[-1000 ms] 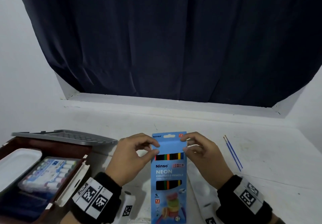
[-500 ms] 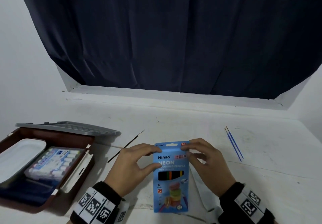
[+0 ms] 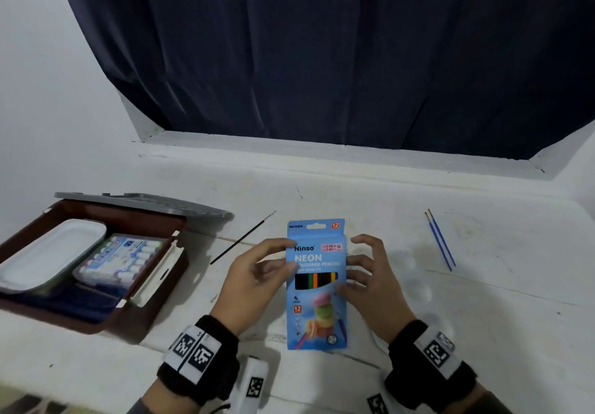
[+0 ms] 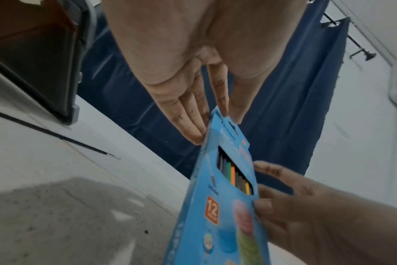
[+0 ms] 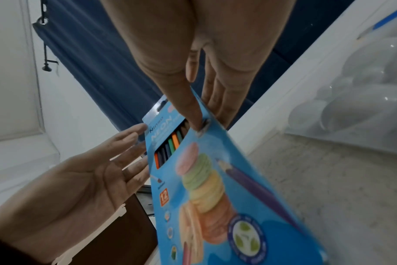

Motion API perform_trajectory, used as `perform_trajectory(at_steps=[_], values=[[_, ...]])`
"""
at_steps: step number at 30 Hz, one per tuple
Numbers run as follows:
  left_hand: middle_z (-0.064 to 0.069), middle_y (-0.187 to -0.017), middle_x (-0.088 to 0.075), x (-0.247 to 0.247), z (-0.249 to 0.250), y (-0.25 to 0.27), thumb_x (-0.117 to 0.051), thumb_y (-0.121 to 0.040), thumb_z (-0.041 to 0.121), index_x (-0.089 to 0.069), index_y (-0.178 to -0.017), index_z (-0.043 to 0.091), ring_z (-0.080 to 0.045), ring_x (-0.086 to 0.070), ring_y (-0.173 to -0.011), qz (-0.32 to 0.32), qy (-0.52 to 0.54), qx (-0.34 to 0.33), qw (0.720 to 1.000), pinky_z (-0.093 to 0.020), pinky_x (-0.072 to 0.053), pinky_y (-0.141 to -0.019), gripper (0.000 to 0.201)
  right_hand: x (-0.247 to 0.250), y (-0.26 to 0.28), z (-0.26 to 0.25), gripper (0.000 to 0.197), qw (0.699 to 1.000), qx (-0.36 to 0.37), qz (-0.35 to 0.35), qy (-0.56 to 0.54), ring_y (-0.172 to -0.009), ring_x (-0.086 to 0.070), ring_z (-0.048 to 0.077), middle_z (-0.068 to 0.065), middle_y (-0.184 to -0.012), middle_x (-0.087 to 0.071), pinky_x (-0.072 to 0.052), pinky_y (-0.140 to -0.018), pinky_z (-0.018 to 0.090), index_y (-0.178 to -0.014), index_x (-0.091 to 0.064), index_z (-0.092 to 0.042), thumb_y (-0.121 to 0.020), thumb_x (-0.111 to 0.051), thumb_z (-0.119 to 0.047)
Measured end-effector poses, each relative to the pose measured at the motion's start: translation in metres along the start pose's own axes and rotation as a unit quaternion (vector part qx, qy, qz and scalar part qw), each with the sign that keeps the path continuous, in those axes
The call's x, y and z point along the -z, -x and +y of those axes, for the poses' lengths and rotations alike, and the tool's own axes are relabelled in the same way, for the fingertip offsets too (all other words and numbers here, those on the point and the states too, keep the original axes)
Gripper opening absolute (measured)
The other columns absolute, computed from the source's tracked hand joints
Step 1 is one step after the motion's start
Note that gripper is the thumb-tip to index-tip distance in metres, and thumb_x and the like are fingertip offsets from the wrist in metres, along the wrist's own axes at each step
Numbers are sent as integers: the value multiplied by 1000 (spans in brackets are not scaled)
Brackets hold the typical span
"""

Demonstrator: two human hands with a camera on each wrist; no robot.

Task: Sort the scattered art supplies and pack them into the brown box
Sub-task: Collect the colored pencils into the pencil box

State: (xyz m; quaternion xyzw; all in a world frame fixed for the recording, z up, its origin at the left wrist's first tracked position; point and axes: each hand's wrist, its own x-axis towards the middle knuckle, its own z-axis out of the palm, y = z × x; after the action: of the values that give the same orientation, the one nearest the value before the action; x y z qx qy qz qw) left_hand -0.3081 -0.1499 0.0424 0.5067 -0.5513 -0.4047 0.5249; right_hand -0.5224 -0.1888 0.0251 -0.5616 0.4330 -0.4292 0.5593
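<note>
A blue pack of neon coloured pencils point(image 3: 317, 304) is held just above the white table in front of me. My left hand point(image 3: 283, 255) pinches its left edge, thumb on the front and fingers behind, as the left wrist view shows on the pack point(image 4: 218, 224). My right hand point(image 3: 349, 272) pinches the right edge, its thumb pressed on the front of the pack point(image 5: 215, 188). The open brown box point(image 3: 122, 317) sits at the left, apart from both hands. It holds a white palette point(image 3: 48, 252) and a set of paint tubes point(image 3: 122, 259).
A grey lid point(image 3: 145, 204) stands behind the brown box. A thin black brush point(image 3: 241, 239) lies between the box and my hands. Two blue brushes point(image 3: 441, 243) lie at the right. A clear plastic palette point(image 5: 363, 98) rests on the table by my right hand.
Both hands slid from the pack's top corners down to its sides, and the pack came lower. The view shifted, bringing the black brush into sight.
</note>
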Motion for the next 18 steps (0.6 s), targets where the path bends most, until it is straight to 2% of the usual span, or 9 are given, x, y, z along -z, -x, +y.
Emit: perform_trajectory(at_steps=[3,6,7,9,11,13,15,18], values=[[1,-121,-71,0,1,2,-64,-93,4,-65,-116,10,-25,-73,-101,15,8,6,1000,-43,-60,-84,23,-1,2,9,56,999,-42,-24,13,-86,-72,26,9,-99,-71,-59,-70,35,-113,-50,-28,-76,-77,5],[3,-125,-68,4,0,7,-61,-95,9,-62,-122,12,-21,-72,-104,8,6,18,1000,-30,-59,-82,26,-3,10,17,39,993,-66,-92,38,-86,-73,26,8,-101,-72,-61,-73,43,-109,-58,-23,-83,-73,1],[6,-126,-68,5,-1,10,-60,-96,11,-60,-124,13,-20,-71,-105,2,2,26,1000,-29,-59,-83,29,-4,12,19,36,992,-75,-97,24,-86,-73,26,9,-101,-72,-60,-70,41,-109,-58,-22,-85,-70,2],[9,-128,-66,7,-5,18,-59,-97,15,-57,-129,15,-17,-67,-113,0,-15,35,999,-31,-58,-88,32,-6,14,20,31,992,-84,-97,-8,-86,-74,24,9,-101,-72,-57,-62,30,-110,-59,-20,-88,-68,0],[7,-130,-66,10,-7,26,-57,-98,14,-55,-132,18,-14,-61,-122,15,-24,38,999,-30,-56,-90,34,-7,11,19,33,992,-68,-104,8,-86,-73,22,7,-100,-73,-54,-61,23,-111,-61,-23,-89,-67,0],[4,-131,-65,16,-6,32,-59,-99,17,-53,-133,23,-15,-60,-124,36,-17,44,998,-31,-56,-91,35,-9,6,16,40,991,-33,-119,53,-87,-72,21,4,-100,-73,-56,-65,26,-114,-64,-30,-89,-65,1],[2,-131,-65,25,-1,37,-62,-97,25,-52,-134,29,-20,-63,-120,62,-14,47,997,-37,-55,-95,39,-17,3,8,41,988,7,-124,90,-88,-72,18,2,-99,-73,-59,-71,32,-114,-65,-35,-92,-61,0],[-1,-125,-68,50,17,43,-60,-95,29,-51,-135,29,-25,-69,-111,88,-13,26,996,-38,-55,-94,41,-37,2,-18,35,983,78,-116,119,-82,-71,10,-7,-94,-74,-57,-68,27,-116,-64,-34,-96,-58,-6]])
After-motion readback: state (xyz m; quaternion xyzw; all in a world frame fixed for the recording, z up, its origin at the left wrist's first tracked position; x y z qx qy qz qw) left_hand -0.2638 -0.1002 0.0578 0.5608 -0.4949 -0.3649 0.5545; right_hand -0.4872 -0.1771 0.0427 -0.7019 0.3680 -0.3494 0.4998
